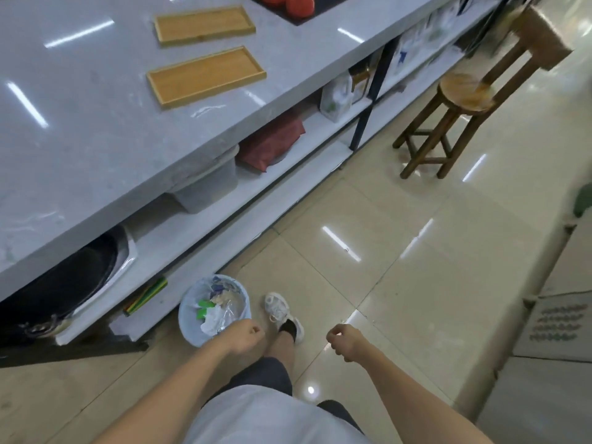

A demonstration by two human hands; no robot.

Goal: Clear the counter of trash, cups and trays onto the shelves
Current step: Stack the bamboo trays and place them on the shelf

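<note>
Two shallow wooden trays lie on the grey marble counter (pixel 80 129): the nearer tray (pixel 206 76) and the farther tray (pixel 204 24). Red cups (pixel 296 4) stand on a dark mat at the counter's far edge. Down on the floor by the lower shelf stands a pale blue trash bin (pixel 189 315) holding wrappers and crumpled paper. My left hand (pixel 245 334) hangs just over the bin's near right rim, fingers curled shut with nothing in them. My right hand (pixel 346 342) is curled shut too, empty, over the bare floor to the right of my shoe.
Under the counter, white shelves (pixel 198 229) hold a black pan (pixel 64 283), a clear plastic tub (pixel 208 187), a dark red pouch (pixel 272 141) and a white jug (pixel 336 99). A wooden stool (pixel 461 100) stands in the aisle to the right. The floor is glossy beige tile.
</note>
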